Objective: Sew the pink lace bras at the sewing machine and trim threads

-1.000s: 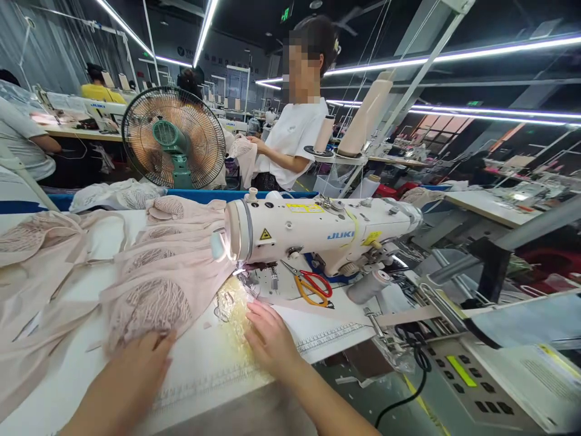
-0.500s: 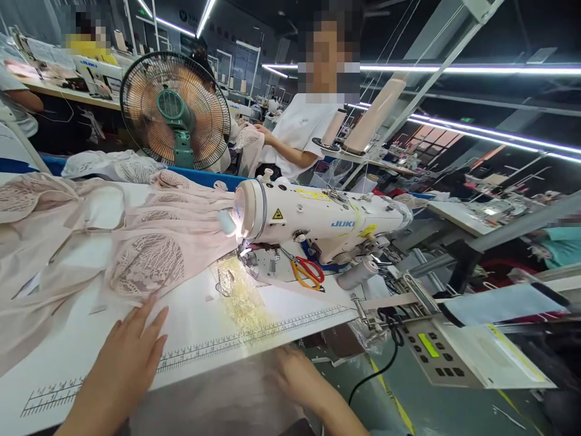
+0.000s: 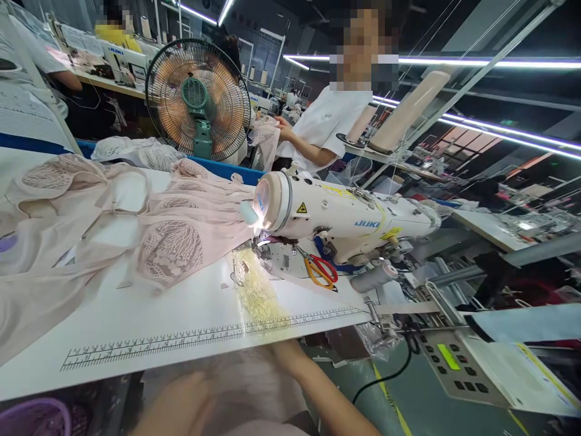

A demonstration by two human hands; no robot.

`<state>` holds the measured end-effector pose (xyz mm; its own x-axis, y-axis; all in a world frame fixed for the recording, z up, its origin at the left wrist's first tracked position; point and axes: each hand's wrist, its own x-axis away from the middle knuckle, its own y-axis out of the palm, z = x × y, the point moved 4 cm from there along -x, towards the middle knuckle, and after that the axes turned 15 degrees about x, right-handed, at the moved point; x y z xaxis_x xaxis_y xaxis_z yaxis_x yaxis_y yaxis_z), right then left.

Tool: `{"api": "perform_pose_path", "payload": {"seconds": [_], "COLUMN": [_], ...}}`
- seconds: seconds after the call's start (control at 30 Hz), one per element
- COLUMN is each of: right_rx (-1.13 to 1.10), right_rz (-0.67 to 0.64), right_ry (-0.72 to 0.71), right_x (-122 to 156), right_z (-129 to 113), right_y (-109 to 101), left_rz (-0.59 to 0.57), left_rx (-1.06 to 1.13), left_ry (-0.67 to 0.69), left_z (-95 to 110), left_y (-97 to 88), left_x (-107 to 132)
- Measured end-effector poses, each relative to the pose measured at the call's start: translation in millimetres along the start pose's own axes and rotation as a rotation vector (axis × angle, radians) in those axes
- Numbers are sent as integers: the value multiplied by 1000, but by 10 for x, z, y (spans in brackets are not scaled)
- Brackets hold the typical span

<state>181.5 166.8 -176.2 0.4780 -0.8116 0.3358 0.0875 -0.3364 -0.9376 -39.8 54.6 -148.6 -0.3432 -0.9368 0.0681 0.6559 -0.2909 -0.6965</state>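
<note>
My left hand [image 3: 181, 393] is below the table's front edge, smeared by motion, so its fingers cannot be made out. My right hand [image 3: 288, 356] reaches to the underside of that edge, its fingers hidden. Between the two hands lies greyish-beige cloth [image 3: 245, 378] over my lap; whether either hand grips it does not show. On the white table [image 3: 181, 315] lie pale pink bras with lace cups [image 3: 170, 251], their fabric running up to the needle end of a white sewing machine [image 3: 318, 203]. Scissors with red and orange handles [image 3: 321, 271] rest beside the machine bed.
A ruler strip [image 3: 218, 335] runs along the table's front edge. Clear yellowish tape [image 3: 256, 290] covers part of the tabletop. A control box [image 3: 467, 363] stands at right, a purple basket [image 3: 36, 418] at lower left. Beyond are a large fan [image 3: 197, 100] and a co-worker in white [image 3: 324, 121] holding lace fabric.
My left hand has left the tabletop beside the lace cup and dropped below the table edge. My right hand has moved slightly further under the edge. The view has swung left.
</note>
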Motion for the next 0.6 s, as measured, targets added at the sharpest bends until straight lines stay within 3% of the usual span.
{"api": "perform_pose_path", "payload": {"seconds": [0.1,0.2,0.27,0.43,0.6], "right_rx": [17,38,45,10,-22], "right_rz": [-44,-77,-84,-55,15], "right_ry": [18,-5,-25,-114,-405], "right_x": [81,215,306,489,676], "right_z": [12,-34,-72,-153,-322], "right_y": [-35,-34,-28,-142,-454], "left_rz": [-141,-188,-176,17,58], "left_rx": [25,5,-10,-5,12], "left_ry": [-208,-287,-278,-212,-112], "left_z": [13,-36,-89,-236,-263], "left_y": [55,128,228,424,299], "left_x": [-127,-170,-157,-86,23]}}
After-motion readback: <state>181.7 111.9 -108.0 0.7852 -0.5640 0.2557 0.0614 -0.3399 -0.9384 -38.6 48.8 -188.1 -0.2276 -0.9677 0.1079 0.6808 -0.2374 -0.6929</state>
